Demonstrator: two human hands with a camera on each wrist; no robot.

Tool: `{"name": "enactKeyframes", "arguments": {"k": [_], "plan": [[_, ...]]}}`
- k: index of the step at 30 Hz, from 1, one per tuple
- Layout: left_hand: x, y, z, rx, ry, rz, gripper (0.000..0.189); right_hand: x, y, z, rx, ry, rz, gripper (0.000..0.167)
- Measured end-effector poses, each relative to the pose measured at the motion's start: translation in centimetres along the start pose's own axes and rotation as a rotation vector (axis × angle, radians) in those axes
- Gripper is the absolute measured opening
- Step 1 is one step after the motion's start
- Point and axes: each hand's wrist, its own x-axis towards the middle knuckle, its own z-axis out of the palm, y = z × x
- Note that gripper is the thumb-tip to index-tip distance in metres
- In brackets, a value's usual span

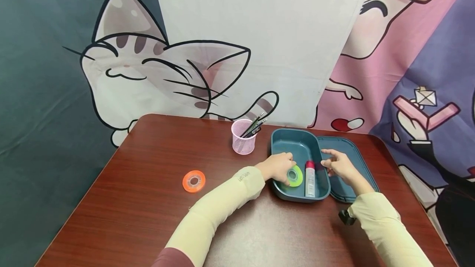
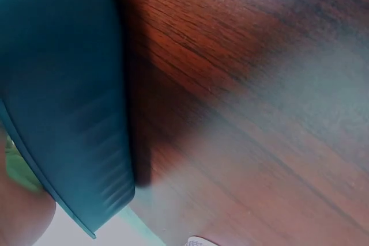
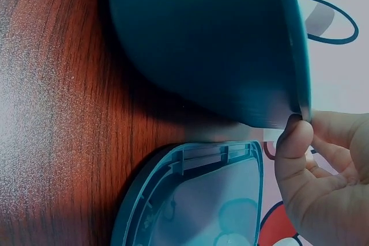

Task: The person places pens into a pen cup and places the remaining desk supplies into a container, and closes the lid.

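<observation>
Beyond the sleeve (image 1: pixel 217 207) (lettered "Let's Slim"), left hand (image 1: pixel 275 167) pinches green tape (image 1: pixel 298 177), right hand (image 1: pixel 340 165) the box (image 1: pixel 295 147).

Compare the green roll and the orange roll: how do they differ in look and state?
Colour: the green roll is lime green; the orange roll is orange.
Place: the green roll is in or just over the blue box; the orange roll lies on the table.
Contact: the left hand grips the green roll; no hand touches the orange roll.
Both are ring-shaped.
</observation>
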Motion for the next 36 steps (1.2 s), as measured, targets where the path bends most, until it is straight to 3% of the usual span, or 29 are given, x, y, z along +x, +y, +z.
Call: {"name": "enactKeyframes", "arguments": {"k": [8,19,23,27,36], "plan": [[0.1,0.1,0.0,0.062,-0.064,0.003,0.066,0.0,0.1,0.0,0.001,0.005,-0.003,0.052],[0.0,-0.1,0.0,0.051,-0.049,0.022,0.07,0.0,0.0,0.0,0.0,0.005,-0.008,0.052],[-0.6,-0.7,-0.3,-0.023,0.004,0.039,0.072,0.0,0.1,0.0,-0.002,0.005,-0.007,0.052],[-1.9,-1.9,-0.8,-0.121,0.1,0.048,0.069,0.0,0.1,0.1,-0.007,0.004,-0.005,0.052],[-6.7,-5.3,-0.9,-0.303,0.307,0.042,0.064,0.0,0.0,0.1,-0.013,0.001,-0.006,0.052]]}}
